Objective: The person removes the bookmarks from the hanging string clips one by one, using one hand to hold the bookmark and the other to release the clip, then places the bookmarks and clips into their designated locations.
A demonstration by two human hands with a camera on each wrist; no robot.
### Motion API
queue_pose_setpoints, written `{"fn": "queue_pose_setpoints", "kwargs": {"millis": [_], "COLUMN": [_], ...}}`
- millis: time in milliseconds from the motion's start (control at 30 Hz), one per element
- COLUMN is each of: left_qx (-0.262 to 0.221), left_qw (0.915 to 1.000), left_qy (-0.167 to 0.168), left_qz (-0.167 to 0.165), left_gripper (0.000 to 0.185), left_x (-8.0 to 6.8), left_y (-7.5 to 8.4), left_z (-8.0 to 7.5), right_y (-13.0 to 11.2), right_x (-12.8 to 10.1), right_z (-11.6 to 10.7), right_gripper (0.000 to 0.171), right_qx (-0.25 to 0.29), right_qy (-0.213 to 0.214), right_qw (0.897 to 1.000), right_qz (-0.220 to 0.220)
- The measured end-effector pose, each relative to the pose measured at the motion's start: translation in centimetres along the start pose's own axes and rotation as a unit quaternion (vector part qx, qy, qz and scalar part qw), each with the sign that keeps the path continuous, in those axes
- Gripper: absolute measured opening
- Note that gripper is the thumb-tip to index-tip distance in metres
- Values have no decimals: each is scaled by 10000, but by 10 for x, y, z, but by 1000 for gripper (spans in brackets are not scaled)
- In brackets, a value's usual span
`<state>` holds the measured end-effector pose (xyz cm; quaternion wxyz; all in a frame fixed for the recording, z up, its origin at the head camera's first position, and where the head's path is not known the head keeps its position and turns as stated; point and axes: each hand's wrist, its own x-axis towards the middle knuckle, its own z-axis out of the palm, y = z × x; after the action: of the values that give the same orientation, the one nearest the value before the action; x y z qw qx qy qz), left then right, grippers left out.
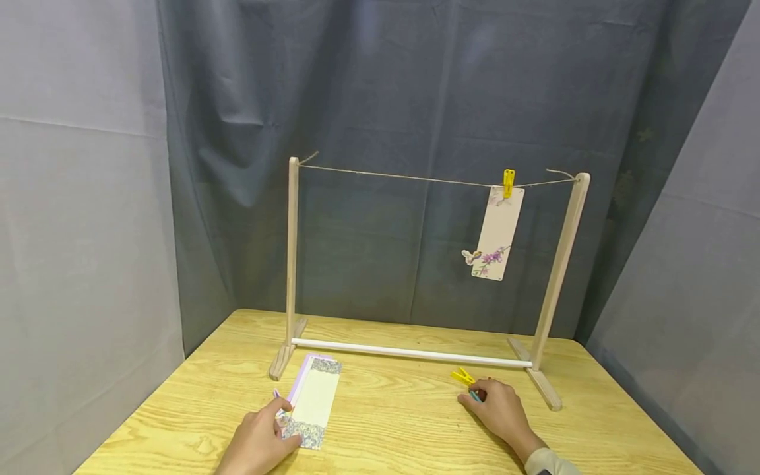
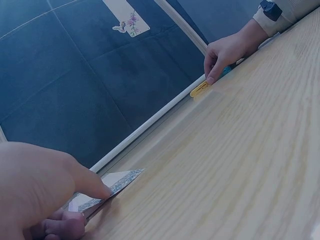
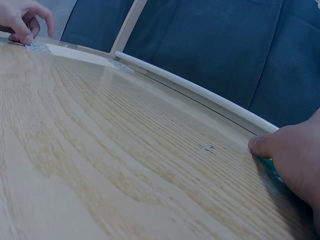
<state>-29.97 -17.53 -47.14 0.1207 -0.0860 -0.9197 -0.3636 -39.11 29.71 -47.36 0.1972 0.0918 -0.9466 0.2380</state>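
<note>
My left hand pinches the near end of a stack of cards lying flat near the tabletop's front left, its long axis running from me toward the far edge, tilted slightly right. My right hand rests over a teal clothespin, fingers curled, a yellow clothespin just beside them; I cannot tell whether it grips.

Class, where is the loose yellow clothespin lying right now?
In the head view, the yellow clothespin lies on the table, right of centre, beside the right hand, near the white rod.
</note>
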Motion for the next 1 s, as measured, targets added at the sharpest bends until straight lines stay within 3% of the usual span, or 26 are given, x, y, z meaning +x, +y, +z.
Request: {"fn": "queue_pose_setpoints", "kwargs": {"millis": [367,1000], "left_qx": [68,-135], "left_qw": [9999,9996], "left_qy": [-32,-63], "left_qz": [-93,-227], "left_gripper": [53,49], "left_x": [0,0], "left_y": [1,2], "left_z": [0,1], "right_y": [-1,-1], "right_x": [2,1], "right_z": [1,0], "right_gripper": [41,40], "right_qx": [-116,71], "right_qy": [53,145], "right_qw": [9999,9999], "right_qz": [10,35]}}
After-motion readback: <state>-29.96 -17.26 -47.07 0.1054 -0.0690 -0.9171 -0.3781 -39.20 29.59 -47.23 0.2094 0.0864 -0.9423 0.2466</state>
